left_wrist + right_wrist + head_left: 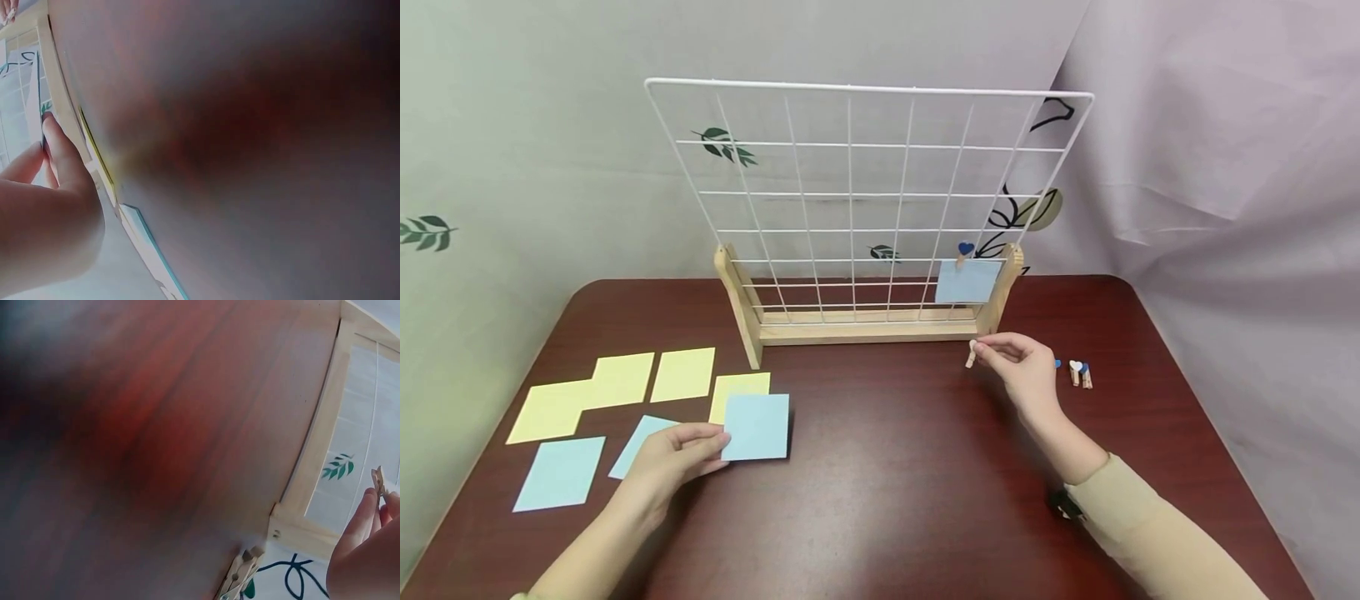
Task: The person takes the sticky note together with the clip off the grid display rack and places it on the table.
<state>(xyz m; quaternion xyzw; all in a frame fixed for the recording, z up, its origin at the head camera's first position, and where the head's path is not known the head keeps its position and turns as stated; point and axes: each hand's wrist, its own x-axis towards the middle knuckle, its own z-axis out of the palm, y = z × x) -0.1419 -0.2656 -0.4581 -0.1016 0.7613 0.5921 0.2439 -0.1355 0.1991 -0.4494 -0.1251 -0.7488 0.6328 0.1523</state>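
Between thumb and fingers, my left hand [676,458] pinches a blue square paper note [757,427] by its left edge; in the left wrist view the note [35,103] appears edge-on. My right hand [1022,371] pinches a small wooden clothespin [972,354] with a white top, in front of the rack's right foot. The white wire grid rack [850,193] stands on a wooden base [868,332] at the back of the table. A blue-heart clothespin [964,252] clips another blue note [967,282] to the grid's lower right.
Several yellow notes [683,374] lie at the left of the dark red table [880,508], with two blue notes [560,472] in front of them. More small clothespins [1080,374], with white and blue hearts, lie right of my right hand. A pale curtain [1225,167] hangs behind.
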